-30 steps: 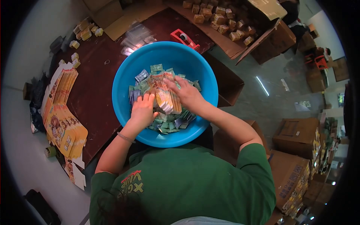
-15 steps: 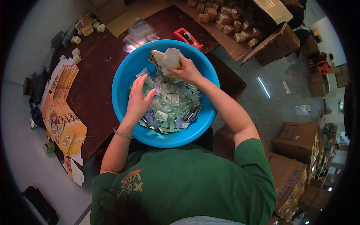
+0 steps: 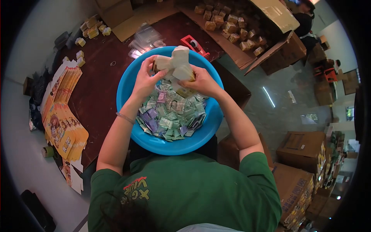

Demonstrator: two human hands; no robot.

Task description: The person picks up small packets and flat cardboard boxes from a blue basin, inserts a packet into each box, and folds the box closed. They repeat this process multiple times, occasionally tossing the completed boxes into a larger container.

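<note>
A blue basin (image 3: 174, 149) holds a heap of small green, purple and pink packets (image 3: 170, 116). Over its far part, a stack of flat unfolded cartons (image 3: 180, 58), pale side up, is held between both hands. My left hand (image 3: 147, 79) grips the stack's left flap between thumb and fingers. On the other side, my right hand (image 3: 201, 82) is closed round the right and lower part, with yellow print showing near its fingers. The stack hides some of the packets beneath it.
On the dark red table (image 3: 96, 81) are printed carton stacks (image 3: 63, 127), clear plastic pieces (image 3: 146, 38) and a red tape dispenser (image 3: 194, 45). An open cardboard box (image 3: 232, 46) holds many small boxes. Cartons (image 3: 301, 149) stand at right; a person (image 3: 304, 19) is at upper right.
My left hand has moved up from over the packets and taken hold of the cartons' left flap. The stack has shifted slightly and turned. The basin sits a little lower in view.
</note>
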